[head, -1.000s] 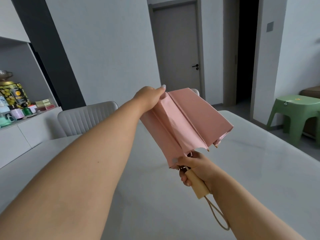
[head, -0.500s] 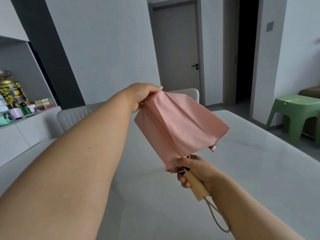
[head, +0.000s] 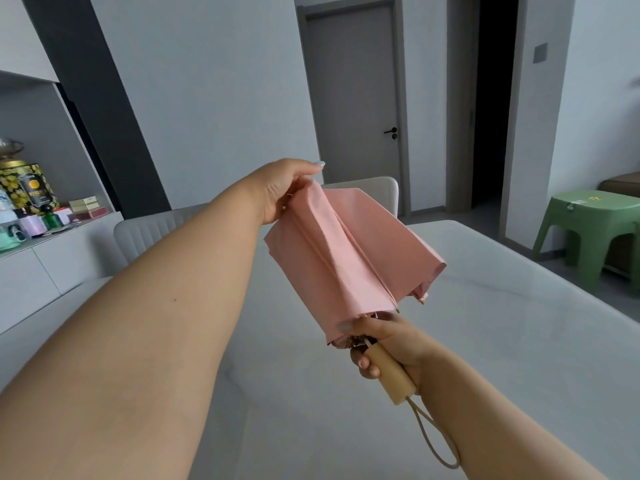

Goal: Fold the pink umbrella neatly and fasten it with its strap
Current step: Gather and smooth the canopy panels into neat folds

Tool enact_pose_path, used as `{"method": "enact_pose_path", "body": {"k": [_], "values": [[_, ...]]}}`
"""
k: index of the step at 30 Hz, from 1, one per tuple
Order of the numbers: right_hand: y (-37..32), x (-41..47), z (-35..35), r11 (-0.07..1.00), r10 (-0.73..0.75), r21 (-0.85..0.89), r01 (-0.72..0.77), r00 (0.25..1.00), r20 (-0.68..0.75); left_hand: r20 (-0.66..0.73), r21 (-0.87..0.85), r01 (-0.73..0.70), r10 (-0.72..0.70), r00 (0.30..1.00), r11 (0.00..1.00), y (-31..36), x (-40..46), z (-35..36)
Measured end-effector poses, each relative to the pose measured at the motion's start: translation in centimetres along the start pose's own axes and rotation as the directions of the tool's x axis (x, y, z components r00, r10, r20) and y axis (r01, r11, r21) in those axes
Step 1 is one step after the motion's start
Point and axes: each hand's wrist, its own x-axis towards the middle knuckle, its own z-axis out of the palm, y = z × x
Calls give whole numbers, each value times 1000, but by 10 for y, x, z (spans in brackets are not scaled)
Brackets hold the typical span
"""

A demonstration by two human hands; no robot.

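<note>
The pink umbrella (head: 346,251) is collapsed but loose, its canopy hanging in slack folds above the white table (head: 502,341). My left hand (head: 284,188) pinches the fabric at the top end of the canopy. My right hand (head: 384,344) grips the wooden handle (head: 391,375) at the lower end, thumb pressing on the canopy edge. A beige wrist loop (head: 433,441) dangles from the handle. The fastening strap is not visible.
Two pale chairs (head: 149,233) stand behind the table. A sideboard (head: 41,258) with tins and small boxes is at the left. A green plastic stool (head: 588,230) sits on the floor at the right, near a closed grey door (head: 353,98).
The canopy has turned in my hands, showing different folds now. My left hand shifted slightly at the top end; the right hand stays on the handle.
</note>
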Motion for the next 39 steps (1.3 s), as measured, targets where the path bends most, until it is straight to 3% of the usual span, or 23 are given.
{"method": "enact_pose_path", "body": {"k": [2, 4, 7, 9, 12, 14, 18, 23, 27, 31, 36, 39], "values": [[0, 0, 0, 1000, -5, 11, 5, 1000, 2, 58, -169, -20, 30, 998, 985, 2, -1, -1], [-1, 0, 0, 1000, -15, 24, 15, 1000, -5, 53, -205, -25, 36, 998, 978, 3, -2, -1], [-1, 0, -2, 1000, -17, 24, 17, 1000, -10, -44, 74, 5, -2, 999, 997, -1, 1, 0], [1, 1, -2, 1000, -5, 22, 5, 1000, -5, -101, 135, 14, 0, 995, 991, -4, 3, 3], [3, 3, -1, 1000, 0, 29, 0, 1000, -1, -106, -146, 7, -22, 994, 989, -3, 2, 6], [2, 3, -2, 1000, -2, 26, 2, 1000, -2, -104, -232, 6, -31, 994, 973, 0, 1, 4], [2, 4, -2, 1000, -2, 28, 2, 1000, 1, -112, 46, 44, -38, 993, 998, -1, -2, 4], [2, 4, -3, 999, -17, 32, 17, 1000, -4, -90, -255, 25, -50, 995, 966, 0, 0, 1], [1, 3, -4, 1000, -16, 20, 16, 1000, -17, -194, 5, 1, 0, 981, 1000, -2, 1, 2], [1, 3, -3, 1000, -13, 18, 14, 1000, -16, -225, -140, -59, 26, 974, 988, -1, 5, 2], [2, 3, -3, 1000, -7, 19, 7, 1000, -7, -232, 139, -11, 44, 972, 990, -2, 6, 1], [1, 2, -3, 1000, -13, 7, 13, 1000, 0, -267, 46, -53, 64, 962, 998, -3, 9, -2]]}}
